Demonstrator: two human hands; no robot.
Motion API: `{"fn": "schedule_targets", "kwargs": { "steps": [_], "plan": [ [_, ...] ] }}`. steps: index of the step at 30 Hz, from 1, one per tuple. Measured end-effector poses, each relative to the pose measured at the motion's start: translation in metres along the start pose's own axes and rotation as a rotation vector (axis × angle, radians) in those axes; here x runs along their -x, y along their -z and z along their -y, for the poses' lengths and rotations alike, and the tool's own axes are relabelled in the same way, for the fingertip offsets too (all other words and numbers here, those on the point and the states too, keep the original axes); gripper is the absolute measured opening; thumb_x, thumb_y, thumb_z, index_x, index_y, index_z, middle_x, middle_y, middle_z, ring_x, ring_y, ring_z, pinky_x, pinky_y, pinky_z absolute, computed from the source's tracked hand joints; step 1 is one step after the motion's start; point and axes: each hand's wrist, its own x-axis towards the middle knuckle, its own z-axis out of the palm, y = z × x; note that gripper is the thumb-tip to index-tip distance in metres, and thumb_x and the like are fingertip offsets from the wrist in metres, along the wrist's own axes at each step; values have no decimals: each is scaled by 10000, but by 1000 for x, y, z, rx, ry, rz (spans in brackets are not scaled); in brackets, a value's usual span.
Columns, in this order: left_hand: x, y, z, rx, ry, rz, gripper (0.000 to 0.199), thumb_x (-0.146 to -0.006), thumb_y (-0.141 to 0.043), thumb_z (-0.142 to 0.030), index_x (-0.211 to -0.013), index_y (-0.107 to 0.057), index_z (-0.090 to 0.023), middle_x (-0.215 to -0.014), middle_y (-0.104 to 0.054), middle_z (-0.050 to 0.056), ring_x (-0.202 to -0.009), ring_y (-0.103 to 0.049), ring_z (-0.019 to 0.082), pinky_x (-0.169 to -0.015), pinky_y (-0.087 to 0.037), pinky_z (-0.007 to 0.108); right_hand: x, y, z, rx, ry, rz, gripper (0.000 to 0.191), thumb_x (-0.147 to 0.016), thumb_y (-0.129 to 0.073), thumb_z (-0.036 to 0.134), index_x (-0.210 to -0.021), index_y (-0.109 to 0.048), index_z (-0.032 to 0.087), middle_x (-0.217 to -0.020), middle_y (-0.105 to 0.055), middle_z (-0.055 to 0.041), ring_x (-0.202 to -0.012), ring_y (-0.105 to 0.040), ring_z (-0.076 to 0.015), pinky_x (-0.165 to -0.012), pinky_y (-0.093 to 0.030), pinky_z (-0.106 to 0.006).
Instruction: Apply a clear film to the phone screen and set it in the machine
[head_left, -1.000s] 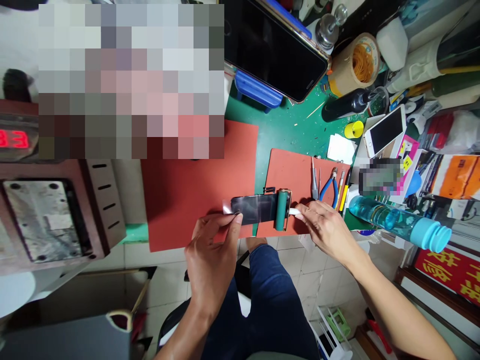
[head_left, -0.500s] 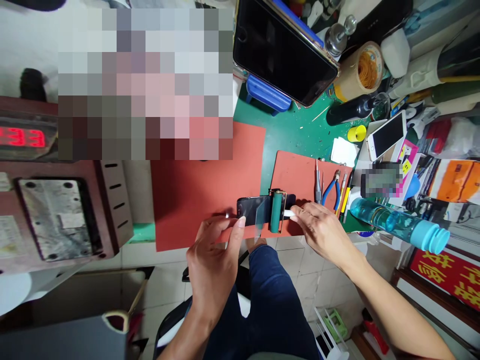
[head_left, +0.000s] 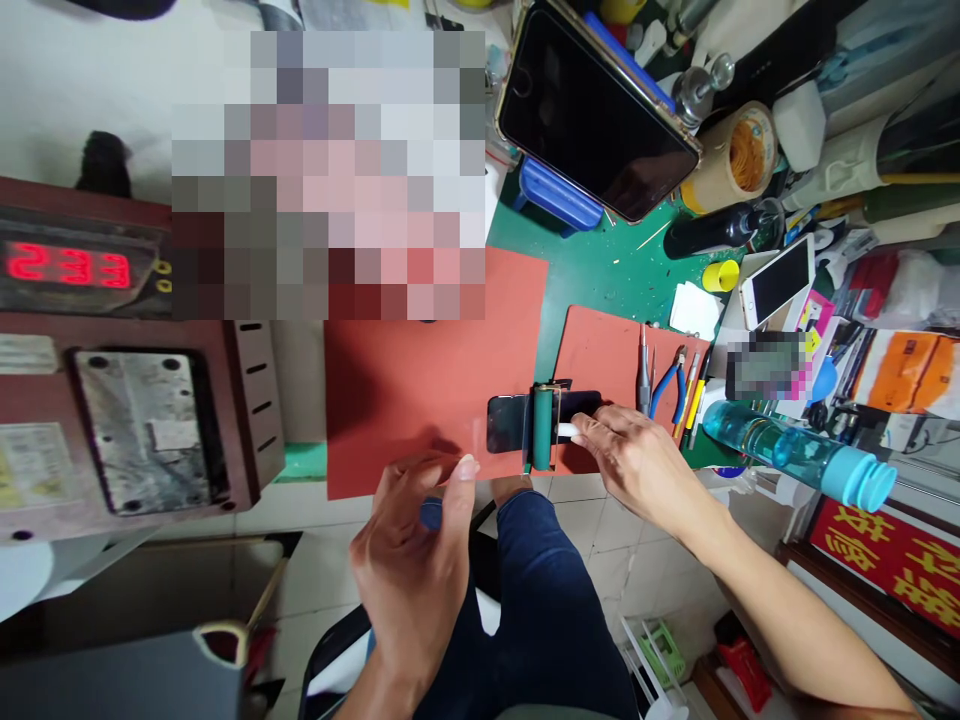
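Observation:
A dark phone (head_left: 507, 424) lies flat on the red mat, its screen partly covered by a green roller (head_left: 542, 428) in a wire frame. My right hand (head_left: 626, 452) is closed around the roller's white handle (head_left: 568, 430), with the roller across the phone. A narrow strip of clear film (head_left: 527, 432) shows along the roller's left side. My left hand (head_left: 412, 550) is left of the phone and nearer to me, off its surface. Its thumb and forefinger tips come together; whatever lies between them is too faint to make out.
Cutting pliers (head_left: 670, 385) and slim tools lie on the right mat (head_left: 600, 345), near a blue water bottle (head_left: 795, 455). A propped phone (head_left: 596, 110) stands behind. The heating machine (head_left: 210, 410) with red digits is at left. A blurred area hides the back left.
The roller and my right hand have slid a little left along the phone. My left hand has drawn back from the phone, left and toward me. The view has shifted slightly.

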Motion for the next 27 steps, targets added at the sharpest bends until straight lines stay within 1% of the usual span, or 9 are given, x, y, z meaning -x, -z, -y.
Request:
{"fn": "schedule_targets", "kwargs": {
  "steps": [3,5,10,14,17,20,23,27],
  "plan": [
    [1,5,-1,-5,1,-29,165,-1022,-705,-354,-891,-765,-271,-853,-747,-25,-741,-695,147,-630,-476,283,-2,-1,3,20,4,21,391,-1081,-418,90,-1348,-702,115,-912,-679,-93,-874,-660,-244,-757,-513,-378],
    [2,9,-1,-6,0,-46,167,-1029,-700,-346,-893,-761,-271,-862,-742,-25,-758,-692,145,-641,-474,283,-3,-2,5,26,2,24,393,-1073,-423,85,-1348,-702,116,-911,-678,-92,-868,-661,-247,-744,-512,-379],
    [6,18,4,-30,-33,-82,183,-1038,-688,-379,-919,-769,-267,-927,-761,-4,-820,-699,170,-755,-527,308,-8,1,12,3,-7,38,382,-1059,-441,78,-1342,-690,139,-959,-704,-95,-887,-675,-240,-766,-525,-371],
    [7,24,10,-39,-18,-86,228,-1039,-667,-424,-920,-767,-257,-950,-779,26,-865,-730,196,-743,-547,311,-12,4,19,12,-1,45,374,-1035,-456,49,-1309,-696,132,-926,-691,-82,-845,-669,-231,-722,-489,-356],
    [7,28,12,-3,-19,-88,236,-1039,-656,-436,-926,-761,-258,-950,-778,41,-877,-734,210,-741,-559,322,-15,3,23,25,6,32,344,-1053,-471,67,-1301,-701,129,-900,-681,-71,-819,-664,-222,-707,-470,-348],
    [7,32,12,5,-37,-120,199,-1029,-676,-403,-919,-765,-263,-923,-767,38,-835,-724,206,-724,-549,328,-17,2,26,31,7,28,314,-1085,-479,112,-1304,-703,130,-901,-686,-69,-820,-667,-223,-716,-475,-353],
    [8,35,13,-6,-61,-152,179,-1019,-699,-368,-901,-775,-257,-891,-762,34,-802,-718,199,-707,-536,324,-20,0,29,19,12,24,318,-1080,-482,93,-1303,-706,118,-916,-696,-74,-828,-673,-226,-722,-477,-359],
    [7,39,14,-6,-85,-178,167,-1026,-698,-344,-924,-788,-248,-891,-767,35,-803,-717,198,-692,-523,319,-22,0,33,5,10,32,320,-1064,-499,63,-1304,-703,113,-927,-700,-74,-833,-676,-222,-726,-467,-353]
  ]
}}
